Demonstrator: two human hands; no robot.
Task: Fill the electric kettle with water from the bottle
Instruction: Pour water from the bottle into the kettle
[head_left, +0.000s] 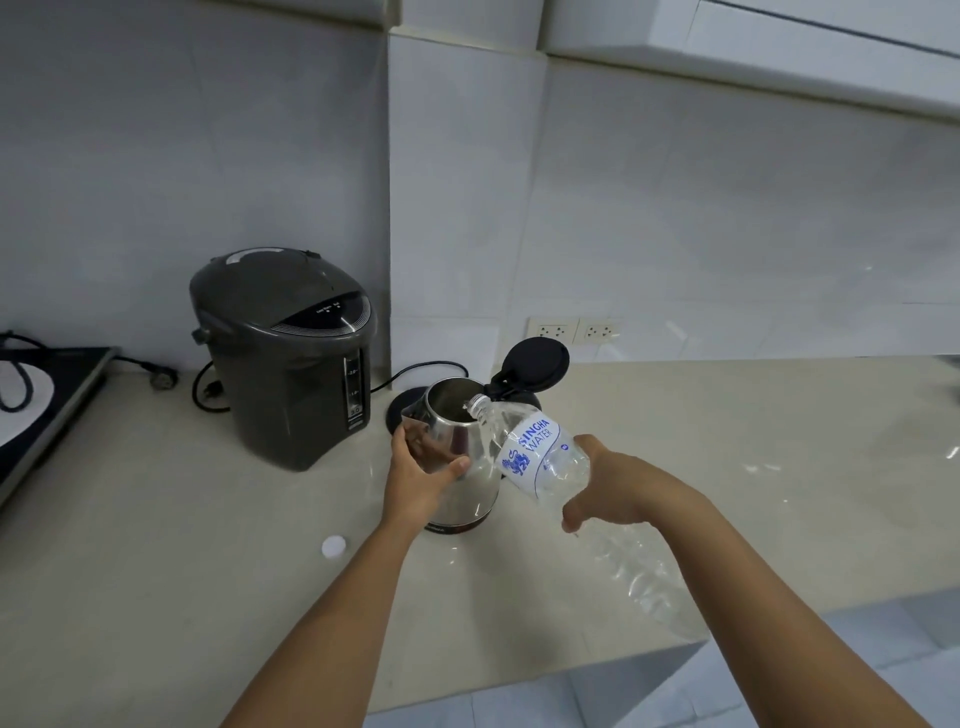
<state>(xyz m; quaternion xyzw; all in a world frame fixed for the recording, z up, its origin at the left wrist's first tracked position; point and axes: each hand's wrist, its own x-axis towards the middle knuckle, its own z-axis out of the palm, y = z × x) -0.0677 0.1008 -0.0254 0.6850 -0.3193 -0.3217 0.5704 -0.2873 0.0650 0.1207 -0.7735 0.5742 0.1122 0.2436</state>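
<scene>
Kettle: the steel electric kettle (457, 467) stands upright on the bench (156, 545), near its back edge and just in front of the round black base (402, 410), not on it.
Lid: the black lid (535, 364) is hinged up and back, leaving the mouth open.
Left hand: the left hand (415, 480) is wrapped around the kettle's body below the spout, fingers and thumb closed on the metal.
Right hand: the right hand (613, 486) is clasped around the middle of the bottle.
Bottle: the clear plastic bottle (550, 467) (blue print on a white label) is tilted steeply, neck down and to the left, its uncapped mouth at the kettle's rim; the bottom end sticks out toward the bench's front edge.
Water flow: I cannot tell whether water is running.
Cap: a small white cap (333, 546) lies on the bench, left of the kettle and nearer the front edge.
Dispenser: a dark grey hot-water pot (285, 358) stands at the back, left of the kettle, well apart from the hands.
Stove: a black cooktop (41, 395) sits at the bench's left edge.
</scene>
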